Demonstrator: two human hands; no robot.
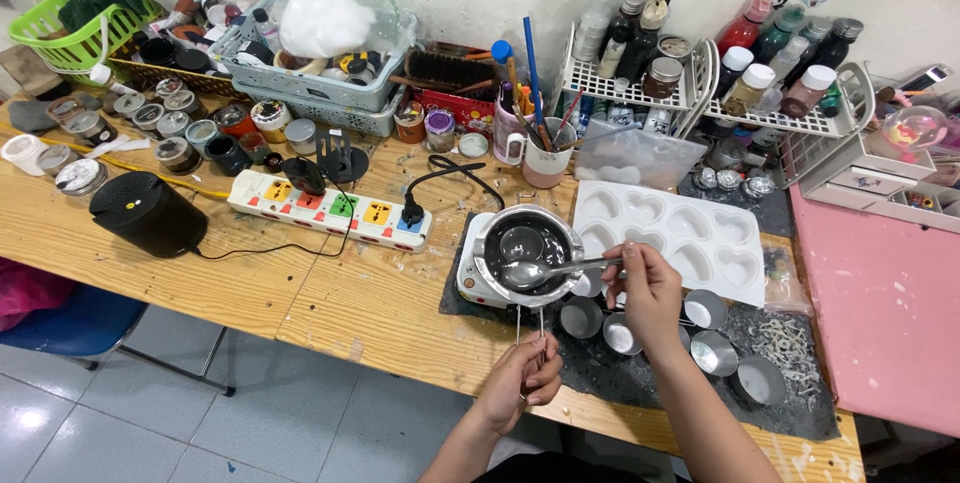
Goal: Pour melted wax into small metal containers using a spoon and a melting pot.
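A small metal melting pot [528, 251] holding dark liquid sits on a white electric warmer [472, 281] on the wooden table. My left hand [522, 379] grips the pot's thin wire handle [530, 328] near the table's front edge. My right hand [648, 288] holds a metal spoon [545, 269] by its stem, the bowl resting in the pot's liquid. A white heart-shaped mould tray [672, 235] lies just right of the pot. Several small round metal cups [700, 338] stand on a dark mat below my right hand.
A white power strip [330, 209] with coloured switches lies left of the warmer, a black cylinder [148, 213] further left. Jars, baskets, brush cups and racks of bottles [770, 73] crowd the back. A pink surface [885, 303] lies at right, a blue chair [70, 321] below left.
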